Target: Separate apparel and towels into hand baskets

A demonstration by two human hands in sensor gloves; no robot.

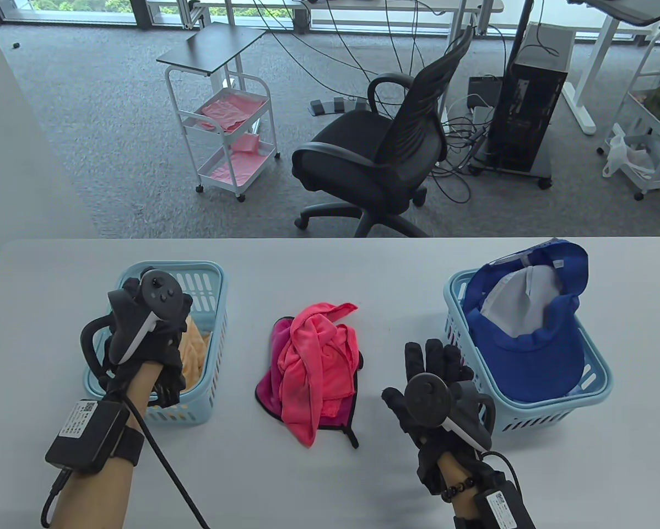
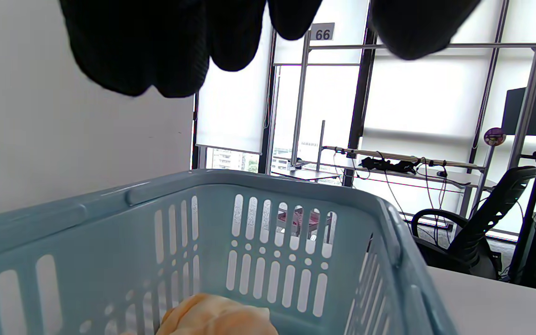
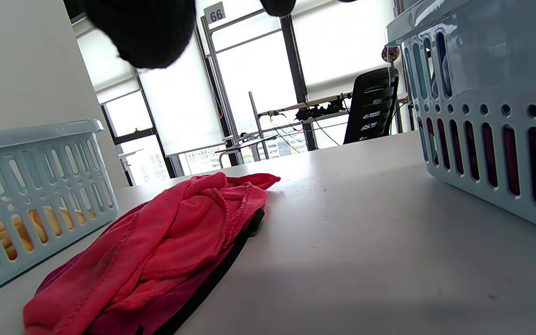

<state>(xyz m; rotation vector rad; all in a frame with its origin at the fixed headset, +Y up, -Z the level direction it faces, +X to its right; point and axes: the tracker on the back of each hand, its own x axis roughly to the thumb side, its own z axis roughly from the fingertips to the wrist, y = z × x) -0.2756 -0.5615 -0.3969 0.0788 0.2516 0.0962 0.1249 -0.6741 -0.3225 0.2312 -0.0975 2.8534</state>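
From above, the left hand [image 1: 142,336] hovers over the left basket [image 1: 209,275], its grip hidden, while the right hand [image 1: 437,386] lies spread and empty beside the right basket [image 1: 597,386] holding a blue cap [image 1: 534,341]. The left wrist view shows an orange towel [image 2: 217,316] inside. The right wrist view shows the pink cloth [image 3: 165,237] heaped between the baskets; I'd gather the whole bundle, trailing edges included.

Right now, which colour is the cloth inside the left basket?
Pale orange, a peach tone. The cloth in the left basket shows best in the table view.
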